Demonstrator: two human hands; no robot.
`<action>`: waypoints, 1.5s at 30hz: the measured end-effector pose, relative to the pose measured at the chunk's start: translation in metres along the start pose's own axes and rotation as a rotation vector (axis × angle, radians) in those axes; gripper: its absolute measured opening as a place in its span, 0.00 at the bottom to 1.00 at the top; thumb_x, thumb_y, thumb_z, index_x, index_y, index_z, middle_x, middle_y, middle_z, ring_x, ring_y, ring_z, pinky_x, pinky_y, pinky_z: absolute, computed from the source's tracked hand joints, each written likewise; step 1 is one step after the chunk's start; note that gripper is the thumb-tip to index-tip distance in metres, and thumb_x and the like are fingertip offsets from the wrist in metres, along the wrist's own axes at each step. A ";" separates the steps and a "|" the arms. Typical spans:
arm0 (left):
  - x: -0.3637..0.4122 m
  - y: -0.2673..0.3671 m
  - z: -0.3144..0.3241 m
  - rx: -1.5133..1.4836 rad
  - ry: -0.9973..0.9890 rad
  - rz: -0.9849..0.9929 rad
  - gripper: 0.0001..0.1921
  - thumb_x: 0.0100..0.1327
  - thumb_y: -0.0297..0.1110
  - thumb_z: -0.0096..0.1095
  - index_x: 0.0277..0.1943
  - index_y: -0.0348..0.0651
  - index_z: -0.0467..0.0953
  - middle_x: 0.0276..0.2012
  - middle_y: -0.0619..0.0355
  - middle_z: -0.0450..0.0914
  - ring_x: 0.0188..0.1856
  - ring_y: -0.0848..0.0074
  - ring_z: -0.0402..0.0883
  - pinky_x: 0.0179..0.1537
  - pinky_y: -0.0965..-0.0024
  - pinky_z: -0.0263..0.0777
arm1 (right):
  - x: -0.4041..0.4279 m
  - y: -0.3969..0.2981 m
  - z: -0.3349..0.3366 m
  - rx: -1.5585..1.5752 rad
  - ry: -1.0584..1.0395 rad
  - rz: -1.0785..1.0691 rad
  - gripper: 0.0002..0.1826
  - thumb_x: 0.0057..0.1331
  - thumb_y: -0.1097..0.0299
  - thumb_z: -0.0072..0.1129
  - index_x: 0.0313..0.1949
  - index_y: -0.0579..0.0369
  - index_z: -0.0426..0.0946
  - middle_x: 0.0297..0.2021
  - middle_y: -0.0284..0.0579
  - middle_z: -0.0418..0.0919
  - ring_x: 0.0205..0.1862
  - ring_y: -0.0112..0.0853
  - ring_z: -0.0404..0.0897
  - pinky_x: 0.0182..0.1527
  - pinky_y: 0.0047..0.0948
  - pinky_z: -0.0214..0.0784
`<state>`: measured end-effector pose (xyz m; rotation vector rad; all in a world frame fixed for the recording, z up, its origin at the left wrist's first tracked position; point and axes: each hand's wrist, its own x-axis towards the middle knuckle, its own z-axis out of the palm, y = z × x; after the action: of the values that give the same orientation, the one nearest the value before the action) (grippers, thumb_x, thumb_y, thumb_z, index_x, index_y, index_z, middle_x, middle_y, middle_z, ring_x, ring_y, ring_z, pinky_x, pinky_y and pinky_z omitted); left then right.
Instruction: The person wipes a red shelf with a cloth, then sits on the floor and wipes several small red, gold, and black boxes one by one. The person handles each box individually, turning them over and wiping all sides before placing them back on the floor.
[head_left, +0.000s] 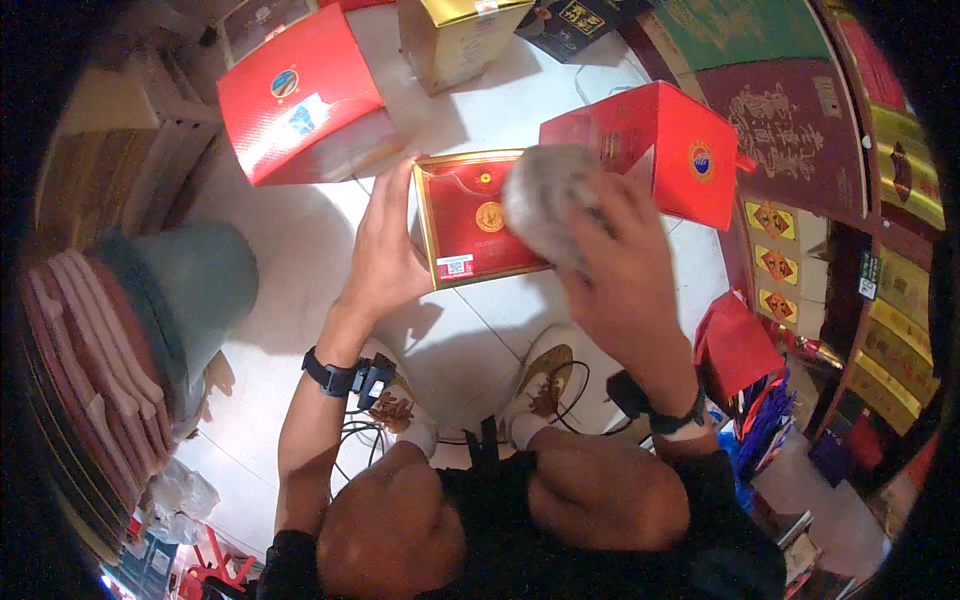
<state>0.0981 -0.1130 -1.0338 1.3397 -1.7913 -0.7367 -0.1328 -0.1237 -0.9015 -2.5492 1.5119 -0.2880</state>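
Note:
Between my hands is a red box with a gold rim (457, 202), bearing a gold round emblem and a small white label with a printed code. My left hand (390, 240) grips its left end, fingers along the far side and thumb near the lower corner. In my right hand (626, 262) is a bunched greyish-white cloth (547, 195), blurred. The cloth covers the right part of the box's face; whether it presses on the box I cannot tell.
Red cartons stand at the left (300, 97) and right (694, 157), a gold box (461, 41) at the back. A grey-green bucket (202, 277) is at left. Shelves with boxes (787, 135) line the right. Black cables (360, 442) lie near my shoes.

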 end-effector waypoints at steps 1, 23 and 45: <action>0.000 0.001 0.000 0.001 -0.006 0.001 0.59 0.42 0.42 0.89 0.73 0.36 0.55 0.66 0.38 0.69 0.66 0.45 0.72 0.67 0.51 0.69 | 0.002 -0.003 0.006 -0.030 -0.022 -0.070 0.28 0.48 0.79 0.65 0.53 0.65 0.77 0.62 0.60 0.72 0.57 0.58 0.74 0.60 0.50 0.70; -0.002 -0.003 0.000 0.063 0.009 0.018 0.60 0.43 0.46 0.88 0.74 0.33 0.54 0.64 0.37 0.70 0.65 0.45 0.72 0.65 0.49 0.69 | -0.007 -0.011 -0.009 -0.037 -0.157 -0.066 0.26 0.45 0.78 0.66 0.48 0.59 0.82 0.62 0.56 0.70 0.60 0.58 0.71 0.60 0.50 0.70; 0.000 0.001 0.001 -0.013 0.036 0.049 0.58 0.42 0.45 0.88 0.72 0.35 0.56 0.65 0.37 0.68 0.64 0.43 0.73 0.64 0.51 0.71 | 0.015 -0.029 0.015 0.008 0.109 -0.283 0.14 0.55 0.70 0.61 0.42 0.49 0.84 0.56 0.48 0.78 0.57 0.53 0.75 0.54 0.50 0.70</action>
<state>0.0967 -0.1129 -1.0340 1.2883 -1.7818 -0.6926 -0.0974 -0.1222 -0.9077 -2.7808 1.1737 -0.4737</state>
